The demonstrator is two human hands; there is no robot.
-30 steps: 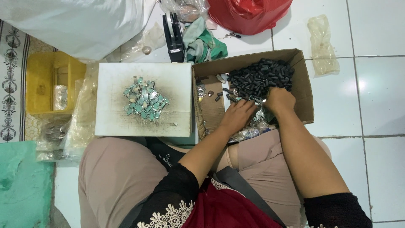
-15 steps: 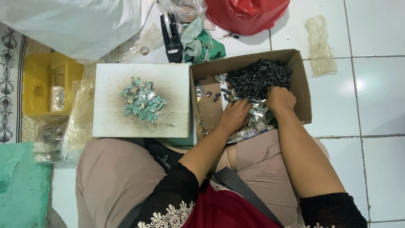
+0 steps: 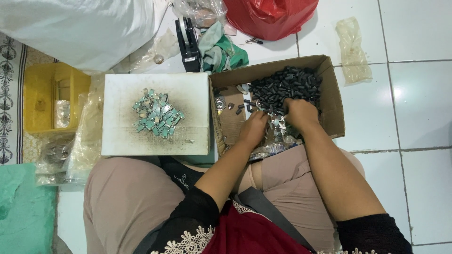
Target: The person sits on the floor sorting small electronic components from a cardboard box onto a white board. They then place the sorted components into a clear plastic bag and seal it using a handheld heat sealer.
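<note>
Both my hands reach into an open cardboard box (image 3: pixel 332 101) on the tiled floor in front of my knees. My left hand (image 3: pixel 253 130) rests knuckles-up over small silvery metal pieces (image 3: pixel 278 126) near the box's front. Next to it, my right hand (image 3: pixel 300 114) digs at the edge of a heap of small black parts (image 3: pixel 285 87) at the box's back; its fingertips are hidden. What either hand grips is not visible. To the left lies a stained white board (image 3: pixel 155 115) carrying a pile of small greenish-silver pieces (image 3: pixel 155 115).
A yellow plastic tray (image 3: pixel 44 96) and clear bags (image 3: pixel 70 150) lie left of the board. Behind are a white sack (image 3: pixel 80 28), a black tape dispenser (image 3: pixel 188 40), a green cloth (image 3: pixel 226 51) and a red bag (image 3: pixel 270 16). A crumpled clear bag (image 3: pixel 353 49) lies right.
Both hands stay in the box with only slight finger shifts among the pieces. The view has drifted a little.
</note>
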